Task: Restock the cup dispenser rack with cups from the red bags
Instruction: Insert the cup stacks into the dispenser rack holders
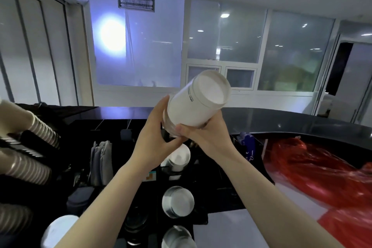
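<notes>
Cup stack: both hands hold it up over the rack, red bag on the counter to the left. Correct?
Not quite. The head view shows both hands, left hand and right hand, holding the cup stack up over the rack, but the red bag lies on the counter to the right, not the left.

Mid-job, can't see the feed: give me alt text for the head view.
Both hands, left and right, hold a white cup stack tilted up above the black dispenser rack, whose slots show cup tops. A red bag lies on the counter to the right.
</notes>
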### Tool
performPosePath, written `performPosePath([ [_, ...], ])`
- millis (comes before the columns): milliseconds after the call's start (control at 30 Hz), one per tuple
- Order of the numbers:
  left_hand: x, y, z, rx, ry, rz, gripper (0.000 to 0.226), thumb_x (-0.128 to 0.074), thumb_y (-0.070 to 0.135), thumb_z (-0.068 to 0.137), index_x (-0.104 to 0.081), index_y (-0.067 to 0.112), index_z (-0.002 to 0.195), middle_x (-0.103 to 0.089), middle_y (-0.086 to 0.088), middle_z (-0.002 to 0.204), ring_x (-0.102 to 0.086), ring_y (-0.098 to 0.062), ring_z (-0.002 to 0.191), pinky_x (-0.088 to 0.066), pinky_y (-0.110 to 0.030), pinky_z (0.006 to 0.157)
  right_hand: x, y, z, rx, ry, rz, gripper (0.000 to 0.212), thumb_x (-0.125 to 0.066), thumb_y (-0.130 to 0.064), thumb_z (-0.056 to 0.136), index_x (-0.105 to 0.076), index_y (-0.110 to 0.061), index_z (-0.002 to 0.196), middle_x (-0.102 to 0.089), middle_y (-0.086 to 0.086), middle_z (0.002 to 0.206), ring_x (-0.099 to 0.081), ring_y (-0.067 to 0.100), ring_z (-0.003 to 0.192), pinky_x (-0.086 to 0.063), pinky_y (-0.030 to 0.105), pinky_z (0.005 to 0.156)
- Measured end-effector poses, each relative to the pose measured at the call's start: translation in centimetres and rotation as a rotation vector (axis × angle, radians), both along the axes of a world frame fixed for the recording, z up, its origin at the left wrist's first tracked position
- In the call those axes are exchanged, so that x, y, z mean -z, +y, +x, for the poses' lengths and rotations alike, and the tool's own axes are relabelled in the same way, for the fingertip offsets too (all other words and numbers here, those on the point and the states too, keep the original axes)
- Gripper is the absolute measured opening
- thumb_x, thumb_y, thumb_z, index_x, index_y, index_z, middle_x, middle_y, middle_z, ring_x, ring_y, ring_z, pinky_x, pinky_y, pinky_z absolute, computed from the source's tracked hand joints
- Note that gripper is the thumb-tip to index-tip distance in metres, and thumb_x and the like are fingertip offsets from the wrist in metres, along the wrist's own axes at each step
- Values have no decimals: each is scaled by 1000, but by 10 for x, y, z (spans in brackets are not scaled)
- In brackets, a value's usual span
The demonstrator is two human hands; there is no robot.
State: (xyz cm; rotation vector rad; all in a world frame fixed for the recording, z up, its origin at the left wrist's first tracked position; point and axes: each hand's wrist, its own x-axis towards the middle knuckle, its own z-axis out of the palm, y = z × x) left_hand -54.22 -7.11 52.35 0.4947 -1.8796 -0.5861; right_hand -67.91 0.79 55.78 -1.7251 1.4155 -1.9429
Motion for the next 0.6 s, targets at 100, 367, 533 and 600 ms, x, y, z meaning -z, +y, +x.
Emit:
performPosePath([
  [100, 7, 23, 2, 10, 17, 10, 88, -82, 29, 70, -33, 31, 144, -51, 17, 136, -48, 2, 123, -44, -17, 95, 18, 18, 4, -36, 18, 59, 80, -85, -24, 56, -48, -21, 127, -61, -10, 117, -58, 1, 109, -53, 24, 87],
  [367, 50, 52, 18, 54, -157, 150, 76, -84, 47, 54, -45, 58, 118, -60, 31, 113, -58, 8, 103, -43, -4, 78, 51, 54, 1, -147, -126, 123, 68, -78, -29, 65, -47, -19, 126, -63, -8, 115, -62, 5, 105, -52, 25, 82],
  [533, 71, 51, 23, 63, -278, 225, 81, -82, 49, 50, -47, 51, 123, -59, 32, 111, -56, 9, 103, -40, -2, 78, 59, 63, -5, -124, -111, 99, 66, -73, -24, 70, -44, -29, 129, -59, -12, 121, -59, 4, 107, -51, 23, 84],
  [600, 73, 52, 23, 73, -303, 212, 75, -80, 48, 54, -44, 59, 119, -59, 31, 111, -56, 9, 103, -41, -4, 80, 63, 63, -6, -117, -117, 97, 69, -72, -24, 70, -43, -29, 132, -59, -13, 120, -60, 4, 106, -52, 24, 85],
])
